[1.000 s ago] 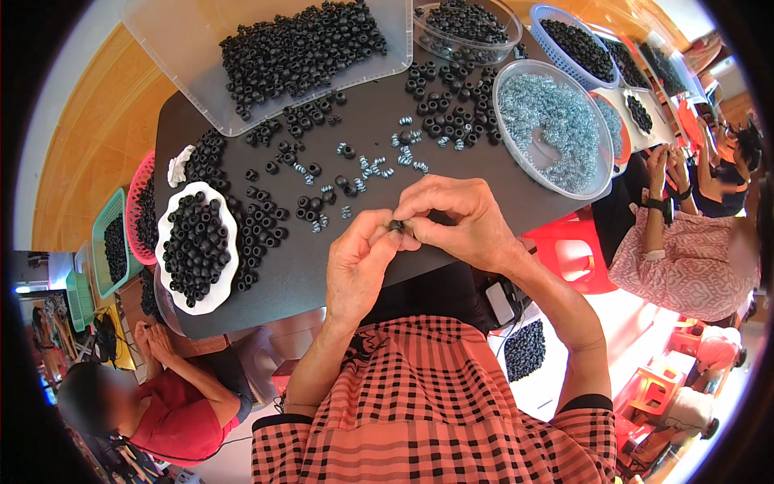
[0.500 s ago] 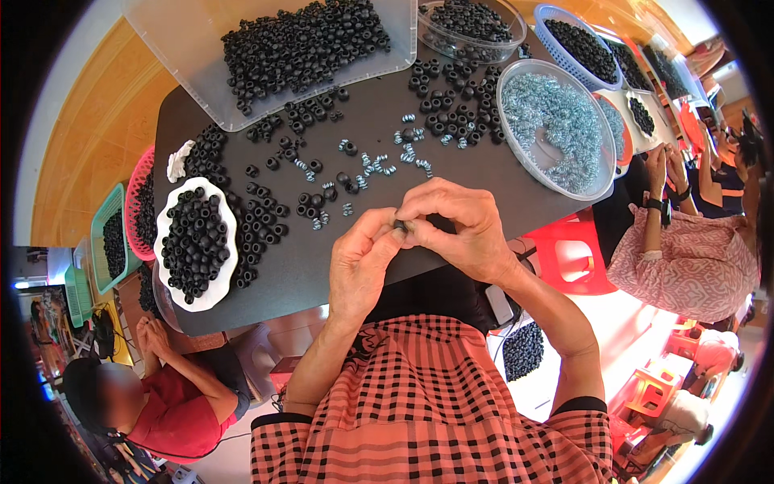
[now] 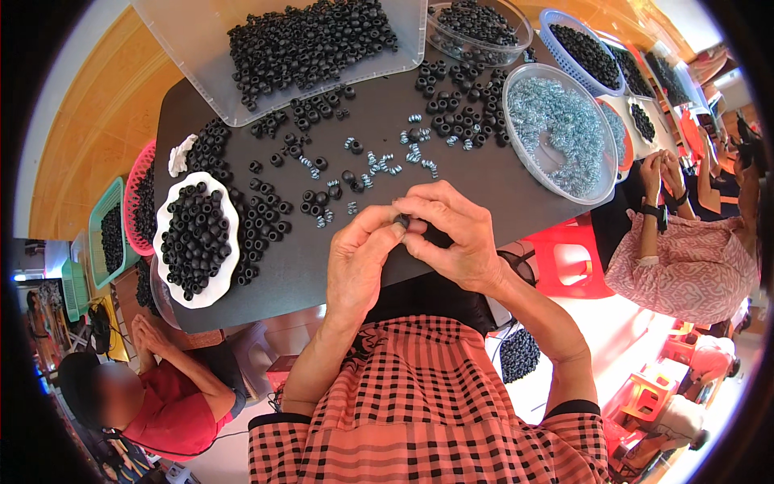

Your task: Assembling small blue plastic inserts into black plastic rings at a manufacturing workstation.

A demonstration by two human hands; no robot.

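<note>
My left hand [image 3: 355,254] pinches a small black hollow plastic part [image 3: 401,219] between thumb and forefinger, just above the table's near edge. Against it, my right hand [image 3: 458,238] has its fingers curled, the tips close to the part; whatever they hold is hidden. Small coil springs [image 3: 377,164] and loose black parts lie scattered on the dark table [image 3: 302,262] beyond my hands. To the left, a white wavy-edged dish [image 3: 231,242] is heaped with the same black parts. A clear round tub [image 3: 592,194] full of springs stands at the right.
At the back, a large clear bin [image 3: 173,48] and a clear round container [image 3: 484,58] hold black parts. Baskets in pink [image 3: 143,173], green [image 3: 98,262] and blue [image 3: 556,48] stand at the sides. One person [image 3: 177,403] sits at left, another [image 3: 677,258] at right.
My fingertips have parted slightly, and more of the black part now shows between them. My right fingers have shifted a little. The view has moved slightly.
</note>
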